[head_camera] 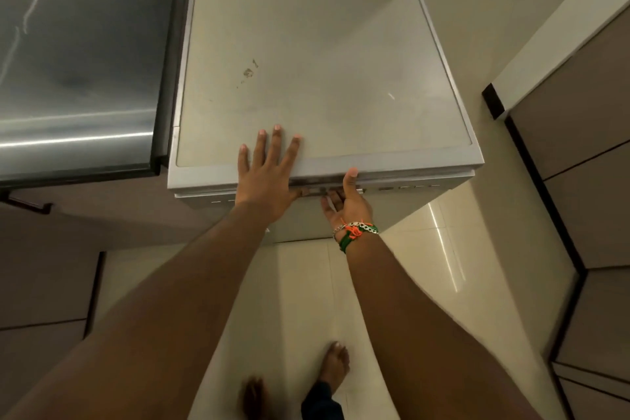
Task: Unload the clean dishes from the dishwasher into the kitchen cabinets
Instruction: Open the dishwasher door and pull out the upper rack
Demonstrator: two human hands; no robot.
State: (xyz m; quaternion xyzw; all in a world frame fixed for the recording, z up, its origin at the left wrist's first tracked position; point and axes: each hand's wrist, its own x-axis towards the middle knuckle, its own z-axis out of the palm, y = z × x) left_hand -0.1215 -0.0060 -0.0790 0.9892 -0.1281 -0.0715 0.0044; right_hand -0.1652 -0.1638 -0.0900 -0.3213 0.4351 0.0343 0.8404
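Observation:
A white freestanding dishwasher (324,61) fills the middle of the view, seen from above, its flat top bare and its door closed. My left hand (267,169) lies flat on the front edge of the top, fingers spread and straight. My right hand (344,199) reaches under the top's front lip at the door's upper edge, palm up, its fingers curled into the handle recess and its thumb on the rim. The wrist wears a silver chain and orange and green threads. No dishes are visible.
A stainless steel counter (78,72) adjoins the dishwasher on the left, with brown cabinet fronts (44,283) below. More brown cabinets (593,181) line the right side. My bare feet (335,366) stand on the glossy cream floor tiles (426,266) in front.

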